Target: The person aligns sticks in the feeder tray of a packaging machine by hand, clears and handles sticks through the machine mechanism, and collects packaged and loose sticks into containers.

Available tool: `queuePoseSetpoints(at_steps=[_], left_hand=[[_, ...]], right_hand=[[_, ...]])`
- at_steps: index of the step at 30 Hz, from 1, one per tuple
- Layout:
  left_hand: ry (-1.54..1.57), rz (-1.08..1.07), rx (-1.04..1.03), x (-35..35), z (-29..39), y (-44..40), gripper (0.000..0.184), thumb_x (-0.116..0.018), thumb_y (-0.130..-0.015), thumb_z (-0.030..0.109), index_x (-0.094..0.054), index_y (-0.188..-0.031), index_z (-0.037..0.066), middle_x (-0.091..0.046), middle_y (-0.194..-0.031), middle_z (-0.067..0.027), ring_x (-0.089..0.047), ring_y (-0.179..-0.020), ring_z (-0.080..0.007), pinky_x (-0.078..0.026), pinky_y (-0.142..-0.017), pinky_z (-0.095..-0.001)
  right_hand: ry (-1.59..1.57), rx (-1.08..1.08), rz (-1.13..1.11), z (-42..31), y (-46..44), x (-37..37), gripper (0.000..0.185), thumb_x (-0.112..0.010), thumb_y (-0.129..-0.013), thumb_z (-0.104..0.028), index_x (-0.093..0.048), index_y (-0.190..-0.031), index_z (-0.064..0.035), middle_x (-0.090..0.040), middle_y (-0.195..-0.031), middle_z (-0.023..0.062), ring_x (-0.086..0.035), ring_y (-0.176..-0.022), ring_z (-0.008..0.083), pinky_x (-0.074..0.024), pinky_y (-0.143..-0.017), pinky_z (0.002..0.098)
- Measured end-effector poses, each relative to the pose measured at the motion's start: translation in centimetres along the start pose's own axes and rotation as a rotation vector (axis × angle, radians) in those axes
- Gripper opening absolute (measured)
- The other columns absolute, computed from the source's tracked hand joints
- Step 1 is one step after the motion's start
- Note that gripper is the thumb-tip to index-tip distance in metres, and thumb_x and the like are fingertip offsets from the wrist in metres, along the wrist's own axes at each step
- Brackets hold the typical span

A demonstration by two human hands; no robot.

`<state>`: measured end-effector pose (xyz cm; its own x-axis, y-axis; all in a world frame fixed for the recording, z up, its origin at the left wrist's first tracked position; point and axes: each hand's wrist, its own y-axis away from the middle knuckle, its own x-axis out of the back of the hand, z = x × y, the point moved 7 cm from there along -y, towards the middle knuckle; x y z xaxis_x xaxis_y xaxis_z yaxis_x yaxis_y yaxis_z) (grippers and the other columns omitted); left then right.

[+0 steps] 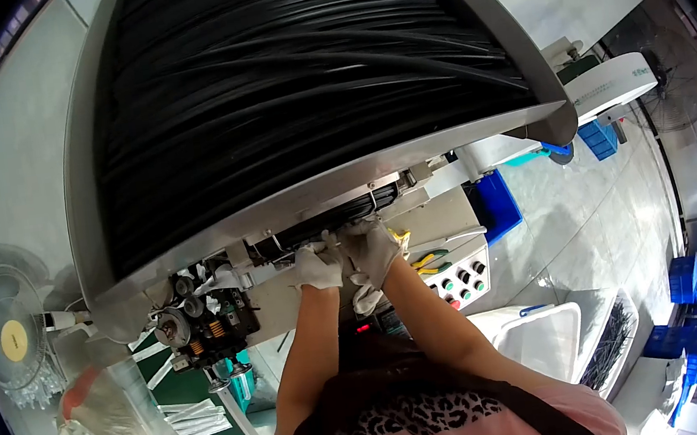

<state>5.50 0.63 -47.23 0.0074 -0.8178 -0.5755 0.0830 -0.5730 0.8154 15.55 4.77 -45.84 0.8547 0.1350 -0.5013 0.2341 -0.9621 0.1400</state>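
My left hand and my right hand wear whitish gloves. They meet close together just under the front lip of a big metal tray. The fingers of both look bent and closed, but what they pinch is too small to make out. Right above them a bundle of black cables or tubes runs along the machine, with pale ties around it. Many long black cables or tubes fill the tray. A crumpled whitish cloth lies by my right wrist.
Yellow-handled pliers lie right of my hands, beside a button panel. At left stands a mechanism with rollers and springs. A blue bin, white tub and fan surround the bench.
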Motion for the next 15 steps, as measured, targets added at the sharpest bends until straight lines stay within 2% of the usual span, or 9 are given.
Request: queuePoseSetpoints(at_steps=[1, 3, 4, 5, 7, 8, 10, 14, 15], left_hand=[[0.012, -0.045, -0.028, -0.2, 0.1, 0.1, 0.027, -0.037, -0.077, -0.006, -0.052, -0.098, 0.000, -0.053, -0.104, -0.0138, -0.058, -0.086, -0.0221, -0.055, -0.067, -0.0260], [0.008, -0.254, -0.108, -1.0, -0.4, -0.1, 0.026, -0.035, -0.076, -0.008, -0.053, -0.095, -0.004, -0.053, -0.104, -0.0137, -0.056, -0.089, -0.0227, -0.055, -0.073, -0.0264], [-0.007, -0.269, -0.117, -1.1, -0.6, -0.3, 0.027, -0.036, -0.077, -0.006, -0.054, -0.096, -0.003, -0.054, -0.104, -0.0132, -0.057, -0.090, -0.0225, -0.054, -0.072, -0.0259], [-0.015, -0.197, -0.102, -1.0, -0.8, -0.7, 0.028, -0.036, -0.077, -0.005, -0.055, -0.097, -0.002, -0.055, -0.105, -0.0127, -0.057, -0.090, -0.0224, -0.054, -0.071, -0.0254], [-0.032, -0.065, -0.085, -0.8, -0.7, -1.2, 0.029, -0.037, -0.077, -0.002, -0.057, -0.098, 0.000, -0.057, -0.107, -0.0116, -0.058, -0.091, -0.0222, -0.053, -0.070, -0.0244], [-0.046, -0.032, -0.088, -0.9, -0.5, -1.4, 0.030, -0.037, -0.077, -0.001, -0.058, -0.099, 0.001, -0.058, -0.108, -0.0111, -0.059, -0.092, -0.0221, -0.052, -0.069, -0.0239], [-0.074, 0.012, -0.090, -0.9, -0.4, -1.8, 0.032, -0.037, -0.077, 0.002, -0.061, -0.100, 0.003, -0.060, -0.110, -0.0101, -0.060, -0.093, -0.0218, -0.051, -0.068, -0.0229], [-0.116, 0.006, 0.070, 1.1, 0.0, -4.5, 0.050, -0.032, -0.072, -0.003, -0.050, -0.117, 0.008, -0.055, -0.118, -0.0049, -0.056, -0.101, -0.0206, -0.052, -0.069, -0.0212], [-0.141, -0.121, 0.054, 0.9, 0.1, -5.8, 0.053, -0.032, -0.068, -0.004, -0.051, -0.116, 0.008, -0.055, -0.116, -0.0052, -0.056, -0.100, -0.0204, -0.052, -0.068, -0.0215]], right_hand=[[0.195, 0.138, -0.093, 0.1, -0.3, 0.0, 0.024, -0.044, -0.078, 0.009, -0.050, -0.100, 0.0007, -0.055, -0.094, 0.0101, -0.057, -0.084, 0.0213, -0.0522, -0.077, 0.0290], [-0.886, -0.521, 0.297, 4.8, -0.2, 1.0, 0.026, -0.044, -0.080, 0.009, -0.050, -0.104, 0.0011, -0.054, -0.098, 0.0112, -0.054, -0.091, 0.0208, -0.0500, -0.082, 0.0294], [-0.891, -0.522, 0.293, 3.9, 0.2, 0.6, 0.026, -0.044, -0.080, 0.009, -0.050, -0.104, 0.0011, -0.054, -0.098, 0.0112, -0.054, -0.091, 0.0208, -0.0500, -0.082, 0.0294], [-0.269, -0.367, 0.136, 1.5, 0.4, 0.5, 0.029, -0.042, -0.080, 0.009, -0.049, -0.107, 0.0020, -0.053, -0.103, 0.0128, -0.052, -0.096, 0.0216, -0.0477, -0.086, 0.0304], [-0.175, -0.182, 0.012, -0.1, -0.5, -1.4, 0.034, -0.039, -0.080, 0.009, -0.046, -0.112, 0.0041, -0.049, -0.113, 0.0159, -0.046, -0.104, 0.0251, -0.0431, -0.092, 0.0343], [-0.188, -0.160, 0.007, -0.6, -0.9, -1.8, 0.034, -0.039, -0.080, 0.009, -0.046, -0.112, 0.0041, -0.049, -0.113, 0.0159, -0.046, -0.104, 0.0251, -0.0431, -0.092, 0.0343], [-0.809, -0.448, 0.270, 0.5, 0.4, -1.4, 0.035, -0.038, -0.078, 0.008, -0.046, -0.112, 0.0035, -0.049, -0.112, 0.0160, -0.047, -0.103, 0.0274, -0.0436, -0.091, 0.0367], [-0.806, -0.358, 0.231, -1.3, 1.1, -2.5, 0.032, -0.041, -0.075, 0.012, -0.049, -0.104, 0.0000, -0.051, -0.098, 0.0130, -0.051, -0.095, 0.0306, -0.0460, -0.088, 0.0409], [-0.776, -0.341, 0.398, 1.7, 0.4, -0.6, 0.034, -0.043, -0.072, 0.014, -0.050, -0.100, -0.0029, -0.050, -0.093, 0.0121, -0.054, -0.091, 0.0309, -0.0473, -0.086, 0.0428]])
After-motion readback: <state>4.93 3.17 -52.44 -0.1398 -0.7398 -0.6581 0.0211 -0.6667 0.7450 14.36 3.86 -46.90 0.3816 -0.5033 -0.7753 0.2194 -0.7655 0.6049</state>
